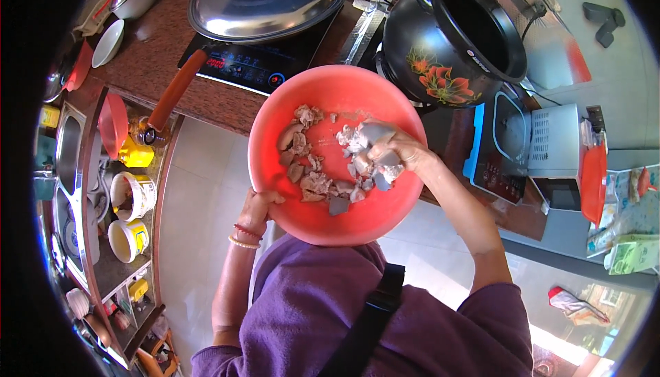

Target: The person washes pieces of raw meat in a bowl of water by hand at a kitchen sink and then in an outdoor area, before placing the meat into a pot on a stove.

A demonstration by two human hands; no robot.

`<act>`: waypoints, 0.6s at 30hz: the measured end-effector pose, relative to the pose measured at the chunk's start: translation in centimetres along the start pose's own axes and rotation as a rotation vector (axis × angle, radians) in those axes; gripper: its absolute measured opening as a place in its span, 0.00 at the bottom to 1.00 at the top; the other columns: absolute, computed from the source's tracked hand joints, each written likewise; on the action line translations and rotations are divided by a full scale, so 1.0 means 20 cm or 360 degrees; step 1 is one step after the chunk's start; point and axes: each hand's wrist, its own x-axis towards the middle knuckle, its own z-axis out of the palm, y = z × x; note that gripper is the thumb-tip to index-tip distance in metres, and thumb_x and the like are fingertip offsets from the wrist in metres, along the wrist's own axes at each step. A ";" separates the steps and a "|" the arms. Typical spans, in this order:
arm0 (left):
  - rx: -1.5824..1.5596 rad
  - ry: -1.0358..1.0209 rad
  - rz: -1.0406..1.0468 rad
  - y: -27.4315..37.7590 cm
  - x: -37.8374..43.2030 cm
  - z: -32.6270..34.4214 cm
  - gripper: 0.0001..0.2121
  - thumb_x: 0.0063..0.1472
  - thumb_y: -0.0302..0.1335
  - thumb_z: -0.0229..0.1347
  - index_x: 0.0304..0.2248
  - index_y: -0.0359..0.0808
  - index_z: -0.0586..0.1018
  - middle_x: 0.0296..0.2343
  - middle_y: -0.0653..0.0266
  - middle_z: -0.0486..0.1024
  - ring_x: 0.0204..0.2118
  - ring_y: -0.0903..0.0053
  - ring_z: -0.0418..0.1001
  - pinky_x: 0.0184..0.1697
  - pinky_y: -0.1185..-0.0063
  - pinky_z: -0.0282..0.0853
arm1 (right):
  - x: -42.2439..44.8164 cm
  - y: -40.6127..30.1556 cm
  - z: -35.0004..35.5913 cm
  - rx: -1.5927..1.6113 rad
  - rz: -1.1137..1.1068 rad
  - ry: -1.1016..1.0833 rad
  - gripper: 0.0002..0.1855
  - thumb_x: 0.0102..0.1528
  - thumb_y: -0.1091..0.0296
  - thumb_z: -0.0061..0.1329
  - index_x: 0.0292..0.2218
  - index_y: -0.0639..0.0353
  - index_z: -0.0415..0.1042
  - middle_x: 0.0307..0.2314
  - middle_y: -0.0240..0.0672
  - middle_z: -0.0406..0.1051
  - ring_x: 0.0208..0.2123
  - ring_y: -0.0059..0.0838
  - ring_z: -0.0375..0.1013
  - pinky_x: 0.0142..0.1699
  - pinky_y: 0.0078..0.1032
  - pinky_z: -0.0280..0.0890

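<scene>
A red plastic basin [335, 230] is held in front of my body. My left hand [260, 206] grips its near left rim, the thumb over the edge. Inside lie chunks of pale, cooked-looking meat [317, 183] and smooth grey pieces [339, 206], spread along the left and near side. My right hand [405, 150] reaches over the right rim into the basin. Its fingers close around a clump of the meat and grey pieces [379, 132], slightly blurred. The exact kind of meat cannot be told.
Beyond the basin, a wok with a domed steel lid [268, 3] sits on a lit induction cooker [242, 65], its wooden handle [178, 88] jutting toward me. A black flowered pot [448, 52] stands tilted-looking at right. Farther right is a microwave [559, 145]; a sink [69, 140] is left.
</scene>
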 end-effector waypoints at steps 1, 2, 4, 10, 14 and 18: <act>0.0006 0.0020 -0.0005 0.00 0.00 0.00 0.08 0.42 0.22 0.50 0.26 0.30 0.73 0.16 0.67 0.68 0.14 0.81 0.64 0.14 0.84 0.57 | -0.02 -0.03 0.00 0.0179 0.0072 -0.0178 0.27 0.36 0.75 0.51 0.41 0.61 0.62 0.26 0.39 0.66 0.29 0.27 0.67 0.34 0.23 0.64; 0.0010 0.0041 -0.0009 0.00 0.00 0.00 0.08 0.42 0.22 0.50 0.26 0.30 0.73 0.16 0.67 0.68 0.14 0.81 0.64 0.15 0.84 0.57 | -0.02 -0.05 0.00 0.0166 0.0078 -0.0183 0.27 0.36 0.75 0.51 0.41 0.61 0.62 0.26 0.39 0.66 0.29 0.27 0.67 0.34 0.23 0.64; 0.0033 -0.0022 -0.0047 0.00 0.01 -0.02 0.13 0.42 0.21 0.50 0.32 0.31 0.72 0.21 0.66 0.70 0.19 0.79 0.67 0.18 0.83 0.63 | -0.04 -0.08 0.00 0.0152 -0.0019 -0.0347 0.24 0.38 0.72 0.48 0.40 0.62 0.60 0.24 0.37 0.65 0.26 0.25 0.66 0.31 0.21 0.64; -0.0018 -0.0015 -0.0017 -0.01 0.01 -0.02 0.08 0.42 0.22 0.50 0.26 0.30 0.73 0.17 0.67 0.69 0.14 0.81 0.63 0.14 0.84 0.56 | -0.05 -0.11 0.05 -0.0005 0.0029 -0.0160 0.25 0.37 0.69 0.48 0.40 0.61 0.60 0.23 0.36 0.65 0.25 0.23 0.64 0.29 0.20 0.63; 0.0033 -0.0044 -0.0048 -0.03 0.01 -0.05 0.07 0.42 0.22 0.50 0.25 0.31 0.73 0.17 0.67 0.69 0.15 0.82 0.63 0.14 0.84 0.54 | -0.12 -0.19 0.13 -0.0054 0.0024 -0.0117 0.25 0.37 0.70 0.48 0.40 0.60 0.60 0.23 0.35 0.65 0.24 0.22 0.65 0.26 0.18 0.62; 0.0064 0.0018 -0.0022 0.02 -0.01 0.03 0.08 0.41 0.22 0.50 0.26 0.32 0.72 0.16 0.68 0.67 0.14 0.82 0.62 0.15 0.85 0.54 | -0.21 -0.34 0.12 -0.0055 -0.0098 -0.0149 0.29 0.35 0.73 0.48 0.42 0.66 0.58 0.23 0.43 0.66 0.15 0.28 0.65 0.18 0.19 0.61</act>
